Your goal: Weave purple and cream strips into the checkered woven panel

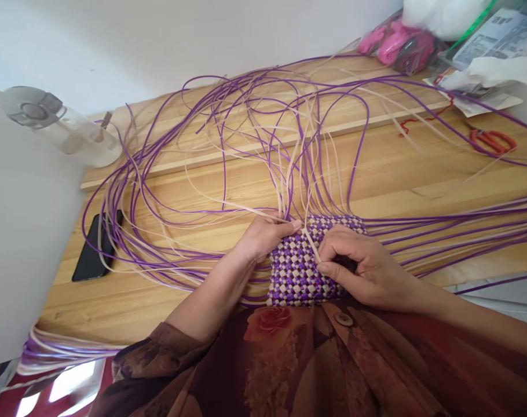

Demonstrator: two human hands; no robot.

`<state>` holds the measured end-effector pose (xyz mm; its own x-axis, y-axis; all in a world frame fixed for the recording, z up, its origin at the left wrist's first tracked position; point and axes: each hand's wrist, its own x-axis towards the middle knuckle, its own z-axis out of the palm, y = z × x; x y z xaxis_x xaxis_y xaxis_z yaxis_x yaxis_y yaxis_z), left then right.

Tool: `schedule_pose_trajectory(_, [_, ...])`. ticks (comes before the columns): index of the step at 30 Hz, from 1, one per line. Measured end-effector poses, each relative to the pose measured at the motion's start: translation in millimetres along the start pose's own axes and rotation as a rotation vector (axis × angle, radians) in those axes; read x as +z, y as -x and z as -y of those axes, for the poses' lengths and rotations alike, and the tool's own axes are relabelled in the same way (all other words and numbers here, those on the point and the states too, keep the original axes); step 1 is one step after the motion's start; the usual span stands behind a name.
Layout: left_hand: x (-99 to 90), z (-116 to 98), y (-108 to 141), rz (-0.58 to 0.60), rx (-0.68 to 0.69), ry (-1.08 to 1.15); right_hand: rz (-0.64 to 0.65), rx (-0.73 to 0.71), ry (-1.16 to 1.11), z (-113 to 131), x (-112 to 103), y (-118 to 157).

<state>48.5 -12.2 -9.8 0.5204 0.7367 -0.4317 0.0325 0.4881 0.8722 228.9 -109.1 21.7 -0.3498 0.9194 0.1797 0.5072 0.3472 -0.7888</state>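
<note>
A checked panel [292,269] woven from purple and cream strands lies at the table's near edge, against my clothing. My left hand [263,234] is closed at its upper left corner, thumb and fingers pinching a pale strand there. Over the panel's right half, my right hand [354,260] pinches a cream strand [312,246] between thumb and forefinger; this strand runs up to the weave's top edge near my left thumb. Loose purple strands [319,156] and cream ones fan out from the panel to the left, the back and the right. My right hand hides part of the weave.
On the wooden table [194,191], a black phone [96,246] lies at left under strands, near a clear bottle [85,136]. Orange-handled scissors [491,141] rest at right. Behind them are papers [476,95] and a bag of pink items [398,43]. A wall borders the back.
</note>
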Motion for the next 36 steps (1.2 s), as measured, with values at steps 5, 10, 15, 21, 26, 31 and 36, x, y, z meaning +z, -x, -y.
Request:
schedule_pose_trajectory(5, [-0.6, 1, 1, 0.062, 0.007, -0.05, -0.045, 0.032, -0.053, -5, 3, 1])
schedule_pose_trajectory(10, [4.8, 8, 2, -0.064, 0.171, -0.218, -0.015, 0.17, -0.06, -2, 10, -6])
schedule_pose_trajectory(15, [6.1, 11, -1, -0.107, 0.221, -0.353, 0.147, 0.305, -0.124, 3, 8, -11])
schedule_pose_trajectory(21, [-0.6, 14, -5, 0.013, 0.151, -0.191, 0.248, 0.49, -0.276, -17, -19, -38])
schedule_pose_trajectory(26, [2.3, 12, -4, 0.048, 0.17, -0.061, 0.218, 0.564, -0.12, -27, -28, -73])
schedule_pose_trajectory(31, [3.6, 12, -4, 0.033, 0.215, -0.061, 0.173, 0.432, -0.086, -32, -18, -96])
schedule_pose_trajectory(36, [2.2, 10, -1, 0.012, 0.134, -0.084, -0.479, 0.401, 0.185, -76, -45, -148])
